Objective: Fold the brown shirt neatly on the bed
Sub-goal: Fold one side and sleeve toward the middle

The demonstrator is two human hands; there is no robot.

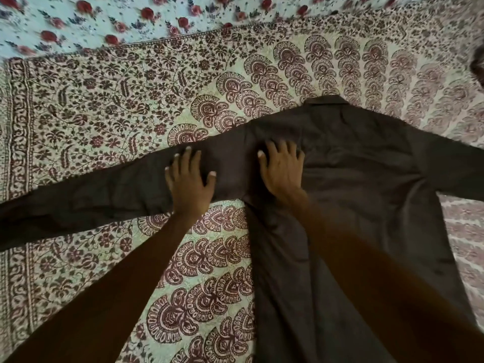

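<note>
A brown shirt (353, 179) lies spread flat on the patterned bed cover (104, 106). Left hand (190, 176) and right hand (281, 169), fingers spread, press its sleeve and shoulder, seemingly smoothing it for folding.

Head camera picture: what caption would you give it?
Left hand and right hand rest on a brown shirt spread over a patterned bedspread.

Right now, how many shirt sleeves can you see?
2. One sleeve stretches left over the bedspread, under the left hand; the other runs off the right edge, its end out of view.
</note>
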